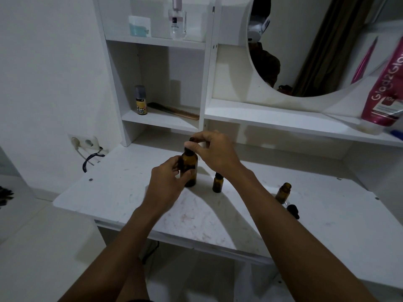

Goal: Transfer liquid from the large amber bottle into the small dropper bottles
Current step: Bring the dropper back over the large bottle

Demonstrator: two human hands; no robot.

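Observation:
The large amber bottle (190,168) stands upright on the white table (122,192). My left hand (168,182) wraps around its body from the left. My right hand (214,152) pinches the black cap (192,141) on top of that bottle. Just right of it stands a small amber dropper bottle (217,183) with a black cap on. Farther right, a second small amber bottle (283,192) stands uncapped, and a black dropper cap (293,210) lies on the table in front of it.
Shelves rise behind the table, holding a small yellow-labelled bottle (140,100), a comb (174,111), a perfume bottle (177,20) and a pink tube (387,83). A round mirror (316,46) hangs at the back right. A wall socket with a black cable (91,159) sits at the left.

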